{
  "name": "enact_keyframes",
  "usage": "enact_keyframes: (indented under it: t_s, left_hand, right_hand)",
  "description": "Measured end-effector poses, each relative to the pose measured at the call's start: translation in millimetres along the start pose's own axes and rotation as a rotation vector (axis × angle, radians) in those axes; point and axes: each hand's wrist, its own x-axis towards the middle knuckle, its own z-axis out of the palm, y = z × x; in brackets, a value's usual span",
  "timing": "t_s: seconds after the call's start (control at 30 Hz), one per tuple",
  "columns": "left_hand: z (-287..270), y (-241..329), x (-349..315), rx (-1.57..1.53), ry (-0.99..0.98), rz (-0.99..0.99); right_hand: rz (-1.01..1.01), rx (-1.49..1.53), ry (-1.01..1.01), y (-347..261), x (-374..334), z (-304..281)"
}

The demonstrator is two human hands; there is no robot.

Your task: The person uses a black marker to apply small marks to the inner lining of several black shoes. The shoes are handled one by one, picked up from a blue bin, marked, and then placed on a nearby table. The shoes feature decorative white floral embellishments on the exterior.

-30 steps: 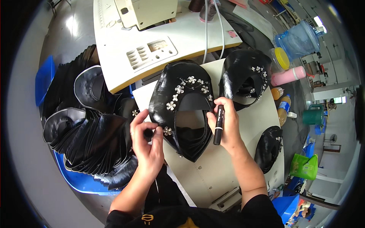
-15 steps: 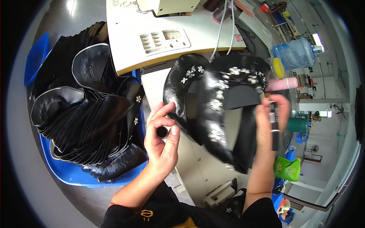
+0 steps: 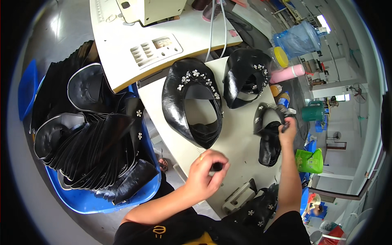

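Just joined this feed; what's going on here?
A person is handling black shoe uppers with flower trim. The left hand curls around a small black cylindrical piece. The right hand is at a blurred upper on the table's right side; its exact grip is unclear. Two larger uppers lie farther back, and a blue tub holds many more.

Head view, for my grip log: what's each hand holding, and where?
Left hand: black cap, around its side. Right hand: at a black upper; hold too blurred to tell.

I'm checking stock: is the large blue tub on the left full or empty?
Full: black shoe uppers are heaped in the large blue tub, piled above its rim.
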Motion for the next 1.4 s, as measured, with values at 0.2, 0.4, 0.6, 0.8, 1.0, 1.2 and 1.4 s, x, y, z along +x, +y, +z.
enact_keyframes:
  t_s: [0.2, 0.4, 0.6, 0.8, 1.0, 1.2, 1.4]
  left_hand:
    - [50.7, -18.6, -1.5, -0.773, 0.038, -0.843]
    - [55.5, -78.6, 5.7, -0.975, 0.396, -1.036]
    - [26.8, -69.9, -1.4, -0.954, 0.54, -0.874]
    - [9.6, -54.9, 5.1, -0.732, 0.664, -0.483]
    - [-7.6, -56.3, 3.5, -0.844, 0.637, -0.512]
    - [-14.0, -41.8, 14.0, -0.758, 0.697, -0.629]
    - [-25.6, -46.3, 14.4, -0.738, 0.697, -0.863]
  right_hand:
    - [-0.089, 0.24, 0.164, -132.6, 2.5, -5.8]
    - [-0.216, 0.458, -0.396, -260.6, -26.4, 21.3]
    - [0.026, 0.77, -0.337, -267.6, -48.2, 45.8]
    - [0.173, 1.106, -0.364, -304.1, -96.2, 41.2]
    - [0.147, 1.099, -0.344, -315.4, -97.7, 40.4]
    - [0.046, 1.102, -0.3, -320.3, -99.8, 40.4]
    - [0.042, 1.345, -0.4, -290.0, -75.0, 28.5]
